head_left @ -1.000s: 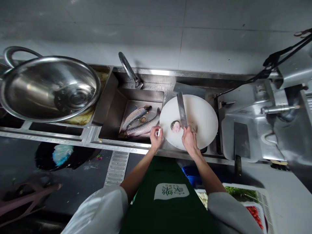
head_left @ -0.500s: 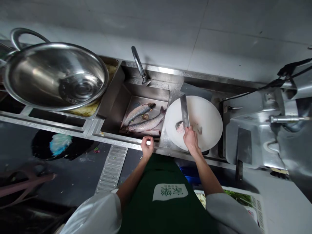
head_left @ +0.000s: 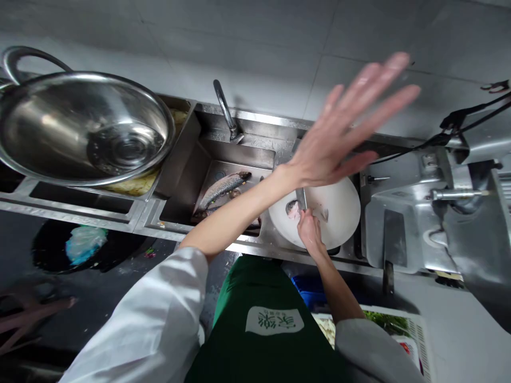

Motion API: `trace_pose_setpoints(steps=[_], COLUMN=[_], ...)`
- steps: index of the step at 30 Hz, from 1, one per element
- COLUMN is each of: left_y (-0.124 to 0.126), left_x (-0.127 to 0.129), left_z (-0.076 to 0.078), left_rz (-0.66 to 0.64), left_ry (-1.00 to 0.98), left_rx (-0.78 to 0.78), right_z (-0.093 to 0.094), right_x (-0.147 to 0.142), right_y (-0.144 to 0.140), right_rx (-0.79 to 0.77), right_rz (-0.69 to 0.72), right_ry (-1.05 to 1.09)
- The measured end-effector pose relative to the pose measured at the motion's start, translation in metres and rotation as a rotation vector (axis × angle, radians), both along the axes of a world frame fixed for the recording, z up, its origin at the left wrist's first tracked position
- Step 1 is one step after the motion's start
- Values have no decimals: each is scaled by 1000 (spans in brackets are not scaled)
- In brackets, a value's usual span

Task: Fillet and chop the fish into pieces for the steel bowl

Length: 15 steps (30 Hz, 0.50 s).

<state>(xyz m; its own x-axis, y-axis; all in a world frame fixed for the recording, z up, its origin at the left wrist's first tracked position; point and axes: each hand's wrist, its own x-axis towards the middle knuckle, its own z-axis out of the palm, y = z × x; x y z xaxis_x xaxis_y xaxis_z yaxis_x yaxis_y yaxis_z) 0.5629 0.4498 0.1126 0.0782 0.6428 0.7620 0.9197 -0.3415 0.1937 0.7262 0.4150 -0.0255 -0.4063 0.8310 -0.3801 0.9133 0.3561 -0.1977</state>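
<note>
Cleaver (head_left: pixel 302 198) gripped in my right hand (head_left: pixel 309 234), blade running away from me beside the fish piece (head_left: pixel 293 208) on the white cutting board (head_left: pixel 339 207); my left hand (head_left: pixel 343 127) hovers high above, spread open, empty

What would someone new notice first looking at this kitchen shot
First, the left hand, raised open and blurred high in the middle of the view, holding nothing. Below it the right hand grips a cleaver beside a fish head on the round white cutting board. To the left, whole fish lie in the sink.
</note>
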Motion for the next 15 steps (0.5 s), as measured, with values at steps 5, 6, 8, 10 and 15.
trace_pose_setpoints(steps=[5,6,8,10,15], left_y=[30,34,44,51,62], left_x=[15,14,15,19,20], left_z=[-45,-47,-38,-26,-72], left_rz=[-163,-152,-159,-192,-277], left_ry=[129,115,103,115,77], left_rx=[-724,-712,-537,-384,-717], right_z=[0,0,0,-1,-4], right_x=[5,7,9,9,12], right_y=[0,0,0,0,3], right_rx=[-63,-85,-94,-97,-134], right_rz=[9,9,-2,-20,-2], right_ry=[-25,-34,-40,-52,-56])
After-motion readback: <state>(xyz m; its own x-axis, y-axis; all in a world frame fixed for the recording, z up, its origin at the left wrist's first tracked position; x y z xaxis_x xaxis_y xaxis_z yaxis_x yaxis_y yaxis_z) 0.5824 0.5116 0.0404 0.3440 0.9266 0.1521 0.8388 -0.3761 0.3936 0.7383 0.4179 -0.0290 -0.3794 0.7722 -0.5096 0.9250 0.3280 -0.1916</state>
